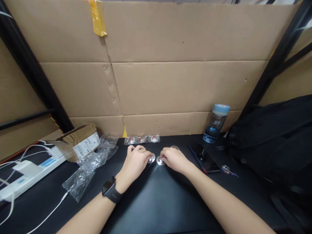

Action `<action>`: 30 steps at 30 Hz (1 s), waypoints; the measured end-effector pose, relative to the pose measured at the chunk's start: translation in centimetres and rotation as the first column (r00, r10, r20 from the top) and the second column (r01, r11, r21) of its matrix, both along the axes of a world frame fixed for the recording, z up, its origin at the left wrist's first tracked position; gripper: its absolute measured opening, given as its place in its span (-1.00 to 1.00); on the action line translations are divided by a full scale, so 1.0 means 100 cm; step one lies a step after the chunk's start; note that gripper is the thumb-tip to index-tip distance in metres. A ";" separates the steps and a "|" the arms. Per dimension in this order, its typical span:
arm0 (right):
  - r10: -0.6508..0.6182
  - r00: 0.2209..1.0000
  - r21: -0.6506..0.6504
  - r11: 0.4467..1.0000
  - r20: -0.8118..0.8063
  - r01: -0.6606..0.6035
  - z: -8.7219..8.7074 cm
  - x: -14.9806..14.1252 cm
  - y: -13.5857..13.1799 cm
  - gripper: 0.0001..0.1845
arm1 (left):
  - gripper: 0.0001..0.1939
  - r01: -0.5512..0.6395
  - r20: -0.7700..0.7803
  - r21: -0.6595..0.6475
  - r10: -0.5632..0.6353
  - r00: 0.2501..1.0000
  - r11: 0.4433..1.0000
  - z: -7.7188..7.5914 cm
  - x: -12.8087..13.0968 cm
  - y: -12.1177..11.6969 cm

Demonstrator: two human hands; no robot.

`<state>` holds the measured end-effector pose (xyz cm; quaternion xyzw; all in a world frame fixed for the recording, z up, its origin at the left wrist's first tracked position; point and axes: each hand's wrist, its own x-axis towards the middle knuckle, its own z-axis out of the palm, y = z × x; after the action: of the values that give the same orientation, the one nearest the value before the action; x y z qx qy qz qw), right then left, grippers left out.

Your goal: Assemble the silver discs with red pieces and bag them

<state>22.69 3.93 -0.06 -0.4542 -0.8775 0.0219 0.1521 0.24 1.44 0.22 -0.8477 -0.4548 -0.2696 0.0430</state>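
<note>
My left hand (136, 160), with a black watch on its wrist, rests knuckles-up on the black table (156, 204), its fingers curled onto a small round silver disc (152, 158). Close beside it my right hand (173, 159) pinches a second silver disc (160, 161). The two discs lie almost touching between my hands. A third disc (174, 148) lies just behind my right hand. A clear plastic strip of several packed discs (141, 139) lies against the cardboard wall behind my hands.
Cardboard wall (170, 81) closes the back. To the left lie an opened cardboard box (81, 143), crumpled clear bags (90, 165), and a white power strip (26, 177) with cables. On the right are a blue water bottle (216, 123), a phone (204, 158), keys (228, 170), and a black bag (275, 139).
</note>
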 end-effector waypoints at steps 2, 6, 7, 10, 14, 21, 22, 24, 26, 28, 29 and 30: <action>-0.008 1.000 0.018 1.000 0.028 0.007 0.000 0.000 -0.001 -0.89 | -0.80 0.009 0.012 -0.001 -0.009 1.000 1.000 0.000 0.000 0.000; -0.004 0.999 0.028 1.000 0.036 0.003 0.003 0.002 -0.002 -0.86 | -0.80 0.014 0.036 -0.007 -0.013 0.999 1.000 -0.002 0.000 0.000; -0.009 1.000 0.032 0.999 0.015 0.009 0.005 0.002 -0.003 -0.87 | -0.80 0.012 0.033 -0.008 -0.012 0.999 1.000 -0.002 0.000 0.001; -0.014 0.995 0.056 0.998 -0.096 0.019 0.011 0.004 -0.005 -0.88 | -0.79 0.008 0.035 -0.008 -0.007 0.999 1.000 -0.003 0.001 0.001; 0.031 0.977 0.089 0.996 -0.211 -0.012 0.014 0.003 -0.007 -0.86 | -0.78 0.005 0.054 0.003 -0.006 0.999 1.000 -0.002 0.001 0.001; 0.031 0.989 0.066 0.998 -0.142 -0.022 0.005 0.004 -0.003 -0.86 | -0.81 -0.089 0.160 0.066 0.078 0.984 0.994 0.007 -0.001 -0.001; 0.032 0.986 0.062 0.998 -0.164 -0.022 0.006 0.005 -0.003 -0.86 | -0.82 -0.113 0.191 0.059 0.100 0.977 0.992 0.008 -0.001 -0.001; 0.041 0.969 0.056 0.998 -0.245 -0.028 0.007 0.005 -0.002 -0.86 | -0.84 -0.152 0.251 0.020 0.142 0.958 0.988 0.009 -0.001 0.000; 0.060 0.934 0.051 0.998 -0.353 -0.044 0.010 0.004 -0.001 -0.86 | -0.84 -0.165 0.297 -0.039 0.169 0.940 0.985 0.008 0.000 0.001; 0.096 0.886 0.049 0.995 -0.454 -0.083 0.012 0.001 -0.002 -0.86 | -0.84 -0.152 0.326 -0.099 0.176 0.929 0.983 0.007 0.000 0.002; 0.116 0.860 0.049 0.993 -0.497 -0.106 0.013 -0.001 -0.003 -0.86 | -0.84 -0.136 0.340 -0.124 0.171 0.925 0.983 0.007 0.001 0.003; 0.134 0.835 0.049 0.991 -0.534 -0.128 0.013 -0.003 -0.003 -0.85 | -0.85 -0.117 0.352 -0.146 0.162 0.922 0.982 0.006 0.002 0.003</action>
<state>22.43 3.60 1.27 -0.3681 -0.8293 0.1533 0.3916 0.41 1.72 0.83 -0.7497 -0.5300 -0.3894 -0.0743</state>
